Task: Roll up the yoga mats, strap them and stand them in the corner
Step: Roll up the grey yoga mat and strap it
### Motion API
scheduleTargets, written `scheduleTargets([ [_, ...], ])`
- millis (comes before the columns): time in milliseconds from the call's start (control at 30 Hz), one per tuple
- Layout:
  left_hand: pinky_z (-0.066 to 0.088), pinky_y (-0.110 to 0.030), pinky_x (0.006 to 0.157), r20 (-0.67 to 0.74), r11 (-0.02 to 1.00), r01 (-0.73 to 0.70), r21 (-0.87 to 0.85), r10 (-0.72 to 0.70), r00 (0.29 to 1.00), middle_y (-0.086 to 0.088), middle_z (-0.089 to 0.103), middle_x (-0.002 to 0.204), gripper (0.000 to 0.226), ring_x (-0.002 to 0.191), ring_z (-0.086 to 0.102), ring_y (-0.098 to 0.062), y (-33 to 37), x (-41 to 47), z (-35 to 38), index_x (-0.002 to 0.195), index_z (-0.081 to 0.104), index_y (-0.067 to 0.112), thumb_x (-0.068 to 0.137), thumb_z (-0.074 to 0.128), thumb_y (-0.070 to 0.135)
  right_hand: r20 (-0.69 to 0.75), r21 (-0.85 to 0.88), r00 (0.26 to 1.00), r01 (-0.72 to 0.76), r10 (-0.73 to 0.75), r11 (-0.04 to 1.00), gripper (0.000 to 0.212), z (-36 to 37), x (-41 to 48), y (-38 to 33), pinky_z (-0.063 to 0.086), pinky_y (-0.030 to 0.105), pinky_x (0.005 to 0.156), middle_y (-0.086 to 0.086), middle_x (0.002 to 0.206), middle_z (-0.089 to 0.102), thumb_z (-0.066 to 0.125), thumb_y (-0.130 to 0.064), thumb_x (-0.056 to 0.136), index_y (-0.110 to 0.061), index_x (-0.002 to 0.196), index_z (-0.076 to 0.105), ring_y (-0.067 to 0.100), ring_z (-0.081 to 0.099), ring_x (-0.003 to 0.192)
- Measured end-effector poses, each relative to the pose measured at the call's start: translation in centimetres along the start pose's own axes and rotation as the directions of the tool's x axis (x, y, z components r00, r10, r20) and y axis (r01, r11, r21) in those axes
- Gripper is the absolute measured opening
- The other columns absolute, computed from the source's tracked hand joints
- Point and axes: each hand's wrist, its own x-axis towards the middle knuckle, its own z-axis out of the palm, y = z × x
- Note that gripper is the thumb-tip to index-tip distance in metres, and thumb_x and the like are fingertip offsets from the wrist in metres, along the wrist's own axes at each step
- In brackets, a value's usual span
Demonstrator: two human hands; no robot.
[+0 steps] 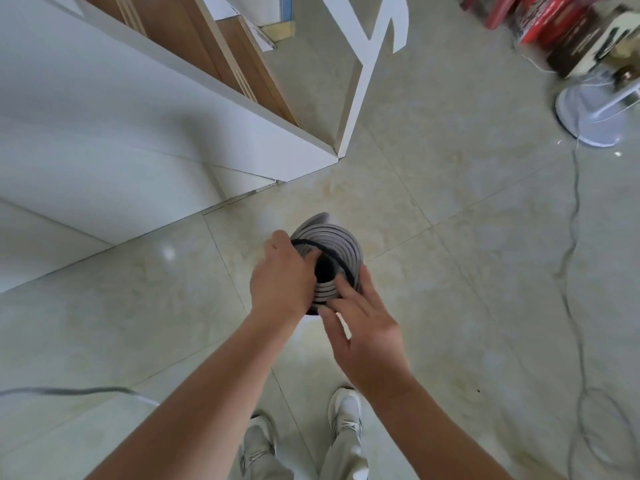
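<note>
A rolled grey yoga mat (337, 242) stands upright on the tiled floor, seen from above as a spiral with a dark hollow core. A thin black strap (341, 263) crosses its top end. My left hand (282, 278) grips the roll's left side, thumb over the top edge. My right hand (363, 323) lies flat against the near right side, fingers spread and touching the top edge. The lower part of the roll is hidden behind my hands.
A white cabinet (138, 133) with wooden shelves fills the left, its corner near the mat. A white fan base (588, 116) and grey cable (575, 216) lie at the right. Red boxes (540, 19) sit at the far right. My feet (343, 417) stand below.
</note>
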Motion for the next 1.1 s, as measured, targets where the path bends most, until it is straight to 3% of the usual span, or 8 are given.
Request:
scheduleTargets([
  [133, 0.038, -0.04, 0.069, -0.017, 1.0, -0.024, -0.016, 0.024, 1.0, -0.012, 0.051, 0.115, 0.038, 0.098, 0.058, -0.039, 0.5, -0.5, 1.1, 0.117, 0.041, 0.007, 0.1, 0.048, 0.04, -0.075, -0.015, 0.966, -0.251, 0.249, 0.968, 0.005, -1.1, 2.3, 0.6, 0.057, 0.037, 0.071, 0.007, 0.095, 0.07, 0.069, -0.007, 0.085, -0.006, 0.09, 0.07, 0.031, 0.065, 0.096],
  [233, 0.037, -0.039, 0.07, -0.014, 1.0, -0.014, -0.013, 0.014, 1.0, -0.011, 0.052, 0.118, 0.041, 0.099, 0.058, -0.038, 0.5, -0.7, 1.3, 0.119, 0.041, 0.007, 0.1, 0.048, 0.043, 0.175, -0.106, 0.857, -0.474, 0.485, 0.874, 0.028, -2.2, 6.1, 1.4, 0.044, 0.031, 0.075, 0.01, 0.111, 0.055, 0.07, -0.019, 0.087, -0.01, 0.112, 0.063, 0.03, 0.054, 0.101],
  [533, 0.035, -0.029, 0.068, 0.064, 0.983, -0.136, 0.122, 0.129, 0.99, -0.002, 0.052, 0.115, 0.04, 0.106, 0.056, -0.024, 0.1, -4.3, 1.8, 0.124, 0.042, 0.013, 0.098, 0.053, 0.042, 0.335, -0.469, 0.793, -0.327, 0.508, 0.82, 0.011, -2.7, 14.8, 1.8, 0.034, 0.03, 0.061, -0.001, 0.085, 0.055, 0.042, -0.022, 0.103, -0.015, 0.103, 0.05, 0.023, 0.054, 0.077],
  [700, 0.044, -0.033, 0.063, 0.054, 0.96, -0.227, 0.164, 0.221, 0.974, -0.001, 0.05, 0.113, 0.064, 0.09, 0.056, -0.02, -0.7, -4.9, 2.3, 0.157, 0.019, 0.026, 0.1, 0.042, 0.044, 0.464, -0.571, 0.609, -0.349, 0.643, 0.743, 0.019, -0.2, 15.4, 4.7, 0.042, 0.03, 0.066, 0.004, 0.075, 0.049, 0.059, -0.006, 0.089, -0.012, 0.075, 0.047, 0.027, 0.052, 0.077],
  [867, 0.033, -0.031, 0.054, 0.006, 0.96, -0.189, 0.204, 0.192, 0.981, -0.007, 0.052, 0.099, 0.05, 0.062, 0.041, -0.023, -0.7, -3.1, 1.4, 0.148, 0.04, 0.03, 0.1, 0.044, 0.043, 0.625, -0.636, 0.334, -0.307, 0.706, 0.708, 0.007, -1.2, 14.5, 6.4, 0.049, 0.029, 0.066, 0.007, 0.068, 0.059, 0.068, -0.012, 0.088, -0.005, 0.086, 0.069, 0.025, 0.06, 0.07],
  [967, 0.036, -0.034, 0.064, 0.082, 0.98, -0.065, 0.187, 0.05, 0.995, -0.01, 0.052, 0.113, 0.047, 0.071, 0.043, -0.025, 0.7, -0.9, 0.0, 0.148, 0.031, 0.032, 0.103, 0.04, 0.045, 0.694, -0.538, 0.17, -0.524, 0.7, 0.661, 0.013, -3.2, 12.9, 5.9, 0.054, 0.028, 0.056, 0.006, 0.067, 0.064, 0.064, -0.012, 0.093, -0.002, 0.085, 0.067, 0.016, 0.059, 0.052],
  [1033, 0.037, -0.036, 0.069, 0.092, 0.991, 0.005, 0.137, -0.017, 0.996, -0.012, 0.057, 0.11, 0.041, 0.077, 0.044, -0.028, 1.8, 1.3, -0.9, 0.141, 0.038, 0.028, 0.102, 0.044, 0.041, 0.721, -0.347, 0.13, -0.783, 0.68, 0.517, 0.014, -4.6, 10.1, 4.6, 0.053, 0.026, 0.047, 0.008, 0.066, 0.066, 0.063, -0.009, 0.093, 0.001, 0.083, 0.065, 0.015, 0.059, 0.048],
  [1100, 0.038, -0.037, 0.068, 0.087, 0.992, 0.037, 0.122, -0.048, 0.995, -0.01, 0.062, 0.1, 0.031, 0.079, 0.047, -0.03, 2.7, 2.8, -1.1, 0.127, 0.045, 0.021, 0.1, 0.047, 0.036, 0.771, -0.09, 0.045, -0.98, 0.635, 0.18, 0.01, -5.0, 6.9, 3.0, 0.051, 0.025, 0.046, 0.011, 0.068, 0.066, 0.059, -0.005, 0.092, 0.003, 0.09, 0.064, 0.016, 0.06, 0.047],
])
